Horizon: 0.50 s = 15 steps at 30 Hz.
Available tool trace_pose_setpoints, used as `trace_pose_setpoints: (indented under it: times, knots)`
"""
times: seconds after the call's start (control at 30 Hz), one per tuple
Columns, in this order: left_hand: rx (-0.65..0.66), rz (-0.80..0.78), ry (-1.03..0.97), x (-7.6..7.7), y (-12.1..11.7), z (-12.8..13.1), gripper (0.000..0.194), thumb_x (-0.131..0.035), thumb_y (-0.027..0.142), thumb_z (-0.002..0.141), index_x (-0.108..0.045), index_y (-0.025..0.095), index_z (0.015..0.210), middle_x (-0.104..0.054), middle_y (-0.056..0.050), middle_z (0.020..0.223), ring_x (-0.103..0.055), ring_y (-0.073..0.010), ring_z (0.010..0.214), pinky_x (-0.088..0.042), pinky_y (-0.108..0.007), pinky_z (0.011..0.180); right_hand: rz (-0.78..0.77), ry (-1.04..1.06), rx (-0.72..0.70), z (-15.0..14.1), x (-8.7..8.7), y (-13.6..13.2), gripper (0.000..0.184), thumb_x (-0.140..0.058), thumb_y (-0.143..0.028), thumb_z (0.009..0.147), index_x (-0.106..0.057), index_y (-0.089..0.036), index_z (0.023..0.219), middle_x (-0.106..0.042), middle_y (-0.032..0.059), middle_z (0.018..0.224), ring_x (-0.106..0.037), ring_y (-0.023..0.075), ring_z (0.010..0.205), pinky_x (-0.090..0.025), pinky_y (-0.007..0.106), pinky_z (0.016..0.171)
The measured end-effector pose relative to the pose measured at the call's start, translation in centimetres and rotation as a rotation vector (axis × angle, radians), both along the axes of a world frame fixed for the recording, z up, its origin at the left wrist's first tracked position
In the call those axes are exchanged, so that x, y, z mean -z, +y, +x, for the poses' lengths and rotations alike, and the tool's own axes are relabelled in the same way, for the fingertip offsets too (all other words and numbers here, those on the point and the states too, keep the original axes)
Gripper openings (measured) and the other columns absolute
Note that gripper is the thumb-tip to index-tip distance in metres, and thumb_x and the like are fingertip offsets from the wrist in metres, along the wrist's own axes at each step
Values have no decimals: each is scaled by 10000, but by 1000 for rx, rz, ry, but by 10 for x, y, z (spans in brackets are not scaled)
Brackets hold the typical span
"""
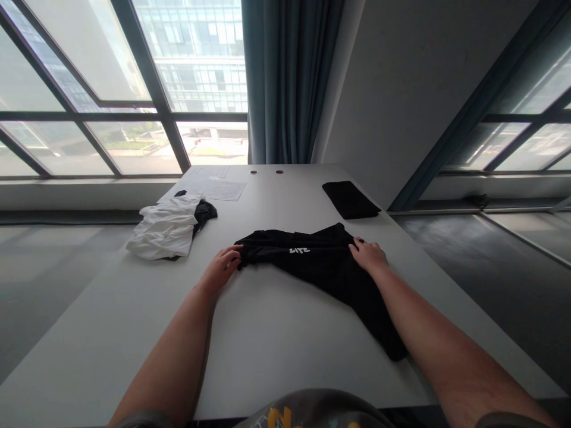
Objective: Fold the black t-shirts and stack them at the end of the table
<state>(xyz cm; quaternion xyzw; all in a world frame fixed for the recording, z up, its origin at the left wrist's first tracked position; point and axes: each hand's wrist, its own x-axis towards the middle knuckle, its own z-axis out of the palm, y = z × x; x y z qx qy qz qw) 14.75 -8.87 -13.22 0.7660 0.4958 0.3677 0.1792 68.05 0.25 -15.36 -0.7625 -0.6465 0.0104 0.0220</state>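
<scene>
A black garment (325, 267) with small white lettering lies across the table in front of me, partly folded; the frame does not show which kind it is. Its left end is bunched, and a long part slants toward me at the lower right. At the bunched left end, my left hand (223, 264) is closed on the cloth with curled fingers. My right hand (369, 255) grips the upper right part, its fingertips pressed on the fabric and partly hidden.
On the white table (267, 345), a crumpled pile of white clothing (163, 229) with a dark piece (205, 211) under it sits at the left. Paper sheets (223, 190) lie behind it. A folded black cloth (350, 200) rests at the back right. A blue curtain (285, 83) hangs beyond.
</scene>
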Motion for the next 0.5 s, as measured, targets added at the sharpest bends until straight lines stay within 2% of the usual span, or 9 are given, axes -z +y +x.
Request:
trace_pose_setpoints:
  times: [0.07, 0.13, 0.23, 0.3, 0.4, 0.5]
  knots:
    - [-56, -23, -143, 5, 6, -10, 237, -551, 453, 946, -635, 233, 967, -682, -113, 1368, -633, -264, 1224, -447, -475, 1122, -3, 6, 27, 10, -6, 4, 605, -311, -504, 1042, -610, -206, 1476, -693, 164, 1348, -548, 386, 1291, -477, 522, 1034]
    - [-130, -59, -295, 9, 10, -17, 281, -572, 504, 928, -606, 230, 977, -697, -122, 1344, -645, -272, 1215, -453, -492, 1117, 28, 22, 45, 18, -7, 6, 591, -305, -495, 1043, -650, -228, 1442, -691, 139, 1365, -499, 384, 1368, -465, 528, 1069]
    - [-184, -94, -509, 8, 12, -20, 324, -621, 544, 891, -577, 234, 974, -721, -129, 1288, -641, -292, 1232, -459, -494, 1112, 77, 60, -9, 23, 1, 2, 574, -305, -452, 1047, -641, -231, 1456, -634, 87, 1469, -381, 367, 1488, -427, 538, 1136]
    - [-203, -98, -592, 6, 10, -18, 287, -621, 508, 887, -582, 233, 962, -735, -129, 1224, -646, -294, 1215, -471, -468, 1102, 114, 73, -80, 23, 11, -5, 563, -324, -432, 1047, -611, -229, 1486, -592, 52, 1522, -350, 358, 1513, -411, 538, 1159]
    - [-295, -100, -519, 5, 6, -14, 178, -562, 401, 876, -607, 229, 874, -733, -91, 999, -678, -270, 1045, -531, -405, 987, 221, 84, -153, 21, 26, -15, 540, -353, -415, 1045, -642, -211, 1454, -612, 33, 1502, -368, 332, 1508, -385, 492, 1198]
    - [-372, -49, -326, 7, 2, -9, 207, -441, 367, 908, -569, 234, 815, -664, -47, 816, -656, -227, 845, -544, -349, 808, 286, 110, -147, 17, 35, -22, 505, -370, -381, 1040, -722, -199, 1354, -662, 44, 1439, -408, 296, 1493, -380, 425, 1216]
